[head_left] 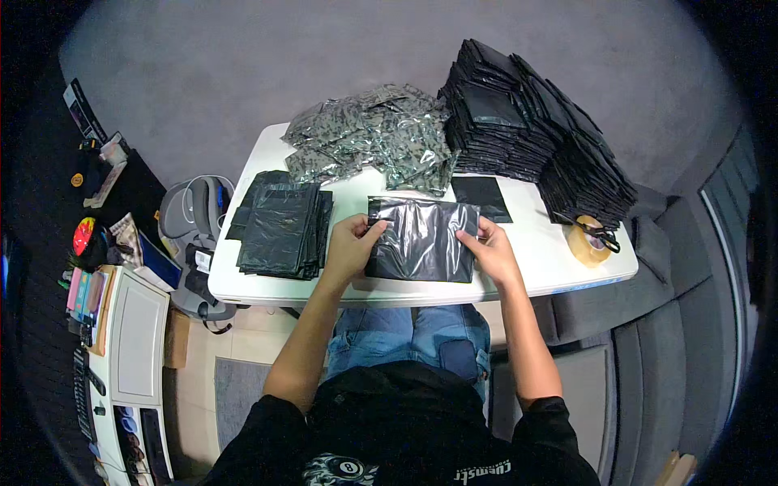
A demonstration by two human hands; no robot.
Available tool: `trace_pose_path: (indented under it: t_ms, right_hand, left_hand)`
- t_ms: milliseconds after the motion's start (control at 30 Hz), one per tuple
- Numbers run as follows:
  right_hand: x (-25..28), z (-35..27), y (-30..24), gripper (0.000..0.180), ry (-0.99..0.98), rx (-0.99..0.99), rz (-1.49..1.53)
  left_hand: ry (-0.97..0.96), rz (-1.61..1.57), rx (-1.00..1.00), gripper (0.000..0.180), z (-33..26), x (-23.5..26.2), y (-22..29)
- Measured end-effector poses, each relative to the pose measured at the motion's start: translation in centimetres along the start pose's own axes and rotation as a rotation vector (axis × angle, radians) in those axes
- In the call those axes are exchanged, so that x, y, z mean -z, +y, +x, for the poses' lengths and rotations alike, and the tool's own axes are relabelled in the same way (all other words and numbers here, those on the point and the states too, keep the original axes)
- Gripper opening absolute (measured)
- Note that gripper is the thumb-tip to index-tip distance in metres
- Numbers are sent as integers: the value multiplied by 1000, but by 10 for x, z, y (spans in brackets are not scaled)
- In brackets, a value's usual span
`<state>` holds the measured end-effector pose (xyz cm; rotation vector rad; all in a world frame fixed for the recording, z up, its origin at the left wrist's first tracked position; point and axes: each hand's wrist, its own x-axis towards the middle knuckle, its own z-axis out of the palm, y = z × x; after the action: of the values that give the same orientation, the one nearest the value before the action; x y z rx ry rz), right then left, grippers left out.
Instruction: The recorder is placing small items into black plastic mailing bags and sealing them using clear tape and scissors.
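A flat, shiny black plastic bag (421,243) is held up over the near edge of the table. My left hand (355,243) pinches its left side, thumb on top, and my right hand (491,245) grips the right side the same way. Just left of my left hand lies a loose stack of black plastic bags (279,231). Beyond the held bag, another black bag (482,198) rests flat on the white table (527,271). What the held bag contains, if anything, cannot be seen.
A heap of clear packets with a dark speckled pattern (373,134) covers the table's far side. Tall stacks of black packages (519,113) rise at the far right. At the right end sit a tape roll (587,245) and black scissors (600,235). A grey sofa (624,300) stands beyond.
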<state>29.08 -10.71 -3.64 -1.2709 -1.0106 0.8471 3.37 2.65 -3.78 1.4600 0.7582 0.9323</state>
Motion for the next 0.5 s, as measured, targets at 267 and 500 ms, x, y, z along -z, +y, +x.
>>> trace_pose_path:
  t_ms: [267,500]
  right_hand:
    - [28,-4,16,28,257,29,-324]
    - [-29,-23,-2,45,369,344,-710]
  left_hand:
    - [68,98,-31,29,7,-15,-3]
    - [72,146,-154,24,15,-49,-37]
